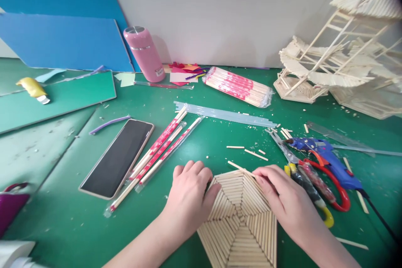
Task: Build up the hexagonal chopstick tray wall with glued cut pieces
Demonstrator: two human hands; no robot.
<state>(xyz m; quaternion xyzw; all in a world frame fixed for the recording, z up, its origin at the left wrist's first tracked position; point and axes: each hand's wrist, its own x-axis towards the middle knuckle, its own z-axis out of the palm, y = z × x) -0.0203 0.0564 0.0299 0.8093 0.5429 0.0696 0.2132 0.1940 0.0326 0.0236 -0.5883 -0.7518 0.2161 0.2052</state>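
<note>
The panel [240,217], a flat hexagon of thin wooden sticks laid in wedges, is lying on the green table [220,134] at the near edge, at 6 o'clock in the head view, and both hands are resting on its far rim. The left hand [190,194] is sitting at the panel's 10 o'clock corner, palm down, fingers curled loosely over the edge and pressing there rather than pinching anything. The right hand [281,199] is lying at the 1 o'clock corner, its fingertips drawn together on a loose stick [240,168] that is running along the top edge; whether the stick is truly pinched or only pushed I cannot tell. That stick's long axis is slanting from 10 o'clock to 4 o'clock, almost parallel with the rim under it, and the right hand is the nearer of the two to it, the left being just beside its far end. The panel is thus lying between the hands and toward the body. At 3 o'clock of the right hand, close by, red scissors [333,188] and a blue glue gun [326,159] are lying. At 9 to 10 o'clock of the left hand are wrapped chopsticks [160,150] and a dark phone [117,158]. At 1 o'clock, well apart, a stick tower [339,54] is standing.
</note>
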